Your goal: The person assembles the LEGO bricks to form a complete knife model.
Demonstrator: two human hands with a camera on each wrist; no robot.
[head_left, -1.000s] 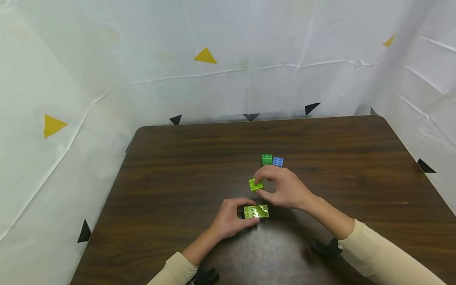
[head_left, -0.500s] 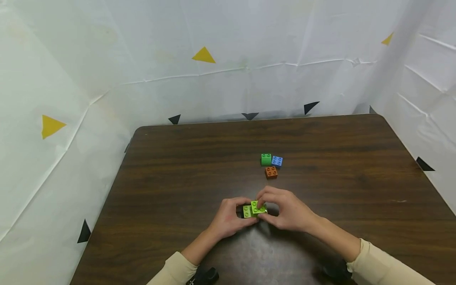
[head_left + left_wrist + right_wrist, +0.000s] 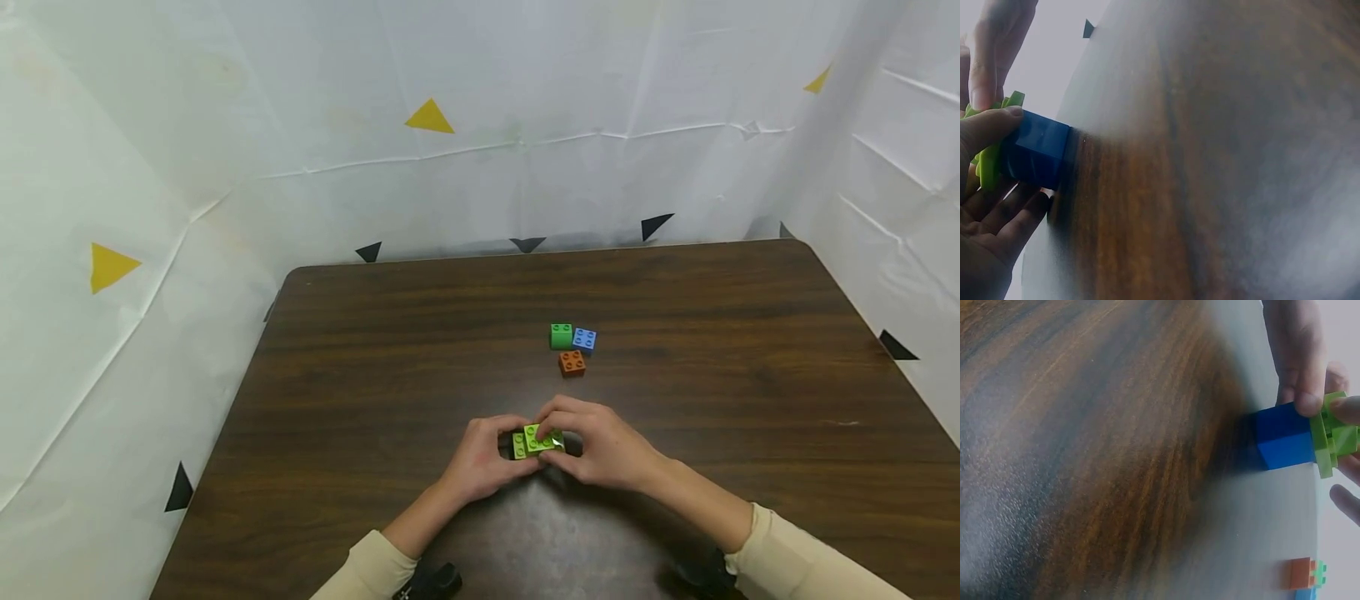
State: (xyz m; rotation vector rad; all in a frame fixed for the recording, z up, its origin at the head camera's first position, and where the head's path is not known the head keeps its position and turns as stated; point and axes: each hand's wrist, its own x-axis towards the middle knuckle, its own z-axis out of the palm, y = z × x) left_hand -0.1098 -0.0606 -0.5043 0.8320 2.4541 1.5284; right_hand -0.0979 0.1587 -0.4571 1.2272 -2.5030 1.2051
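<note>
A small lime-green toy brick [image 3: 533, 432] sits over the studs of a longer lime plate [image 3: 519, 446]. Beneath that plate is a blue brick [image 3: 1285, 436], whose bottom end is at the tabletop in both wrist views. My left hand [image 3: 486, 463] grips this stack from the left, its thumb at the seam between blue brick and lime plate. From the right, my right hand [image 3: 600, 442] pinches the small lime brick between thumb and fingers. Its fingers hide part of the lime pieces in the head view.
Beyond my hands, a green brick [image 3: 561, 337], a light blue brick [image 3: 584, 340] and an orange-brown brick [image 3: 572, 363] lie grouped on the dark wooden table [image 3: 390, 350]. White sheeting [image 3: 480, 192] with yellow and black triangles rises behind the table and along its sides.
My right hand has brought the small lime brick toward me onto the lime plate, then shifted slightly left. The orange-brown brick has come into view. My left hand has kept its place.
</note>
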